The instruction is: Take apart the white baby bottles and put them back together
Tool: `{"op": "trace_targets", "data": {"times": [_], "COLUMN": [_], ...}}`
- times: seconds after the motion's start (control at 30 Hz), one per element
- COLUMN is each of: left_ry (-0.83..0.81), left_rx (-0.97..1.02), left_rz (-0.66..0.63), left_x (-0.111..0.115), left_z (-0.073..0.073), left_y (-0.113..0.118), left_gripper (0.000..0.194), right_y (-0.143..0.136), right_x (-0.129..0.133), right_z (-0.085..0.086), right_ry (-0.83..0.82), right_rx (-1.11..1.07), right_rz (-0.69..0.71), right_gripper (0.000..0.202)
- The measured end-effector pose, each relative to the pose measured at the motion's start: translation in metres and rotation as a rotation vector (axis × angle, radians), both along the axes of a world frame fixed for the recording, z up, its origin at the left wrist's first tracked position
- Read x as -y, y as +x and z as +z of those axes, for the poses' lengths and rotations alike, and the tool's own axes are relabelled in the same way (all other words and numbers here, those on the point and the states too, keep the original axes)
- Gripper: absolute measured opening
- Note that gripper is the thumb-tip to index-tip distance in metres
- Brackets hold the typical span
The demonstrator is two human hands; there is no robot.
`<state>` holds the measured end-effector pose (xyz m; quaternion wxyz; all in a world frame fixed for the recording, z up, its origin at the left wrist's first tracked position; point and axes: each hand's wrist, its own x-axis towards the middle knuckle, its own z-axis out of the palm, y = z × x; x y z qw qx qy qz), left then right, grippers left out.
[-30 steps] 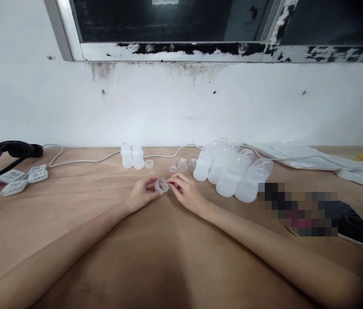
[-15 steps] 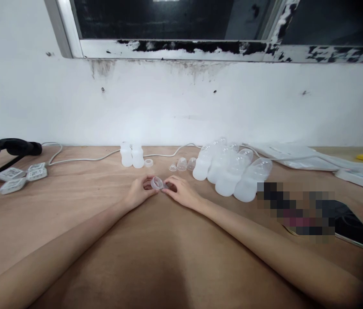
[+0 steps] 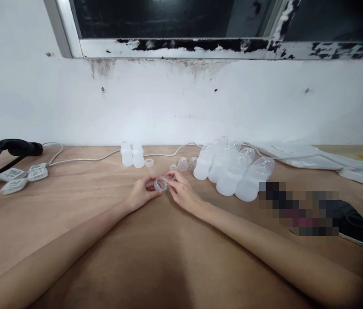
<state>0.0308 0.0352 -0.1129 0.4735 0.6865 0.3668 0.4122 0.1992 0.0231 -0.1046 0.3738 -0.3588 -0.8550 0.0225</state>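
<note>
My left hand (image 3: 139,194) is closed around one side of a clear plastic bottle collar ring (image 3: 160,184), thumb below and fingers above. Beside it my right hand (image 3: 184,192) is closed, its fingers at the ring's right side on a small clear piece, perhaps a silicone nipple; the fingers cover most of it. Just beyond the hands lie another collar ring (image 3: 149,162), a small clear nipple (image 3: 173,167) and two clear dome caps (image 3: 182,163). Two white bottles (image 3: 137,156) without caps stand behind the left hand.
Several white bottles with clear domed caps (image 3: 246,186) are grouped at right. A phone (image 3: 358,225), a blurred-out patch, a plastic bag (image 3: 292,156) and a power strip (image 3: 361,177) lie farther right. At left are white packets (image 3: 14,186) and a black headset (image 3: 20,148). A white cable (image 3: 81,160) runs along the wall.
My right hand has shifted up, its fingers now reaching over the ring's right edge. The ring has moved slightly right and turned in my left hand.
</note>
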Motion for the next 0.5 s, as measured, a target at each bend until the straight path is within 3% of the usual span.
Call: {"op": "trace_targets", "data": {"times": [0.27, 0.37, 0.5], "left_ry": [-0.040, -0.015, 0.133], "left_rx": [0.037, 0.033, -0.018], "left_rz": [-0.052, -0.060, -0.005], "left_x": [0.0043, 0.0047, 0.0042], "left_z": [0.0013, -0.0005, -0.0003], "left_y": [0.0032, 0.0035, 0.0025], "left_gripper": [0.042, 0.043, 0.040], "right_y": [0.0024, 0.0012, -0.0002], "right_x": [0.0017, 0.0040, 0.0062], "right_z": [0.0021, 0.0044, 0.0085], "right_ry": [0.042, -0.084, -0.230], "right_rx": [-0.049, -0.101, -0.109], "right_rz": [-0.023, -0.014, 0.112], "right_gripper": [0.024, 0.021, 0.018]}}
